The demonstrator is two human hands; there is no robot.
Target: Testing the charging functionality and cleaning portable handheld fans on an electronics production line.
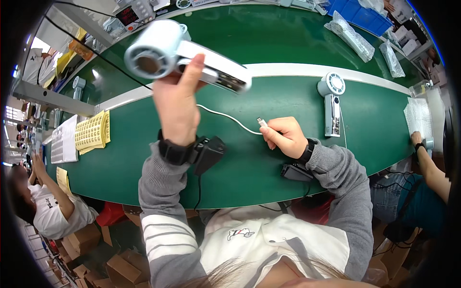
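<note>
My left hand (178,96) is raised over the left part of the green table, its fingers wrapped round a pale blue and white handheld fan (158,48). The fan's round head points left, and its handle (213,65) slants down to the right, slightly blurred. Between thumb and fingers, my right hand (288,137) pinches the white USB cable (230,116) just behind its metal plug. The plug points up and to the left, apart from the fan. To the right of that hand lies a second handheld fan (331,103) of the same kind.
Yellow label sheets (92,131) and white sheets (65,139) lie at the left. Beyond a pale ledge (288,70) are bubble-wrapped packages (350,36) and a blue bin (360,17). A black cable hangs across the upper left. Co-workers sit left and right; one's hand (417,139) touches bubble wrap.
</note>
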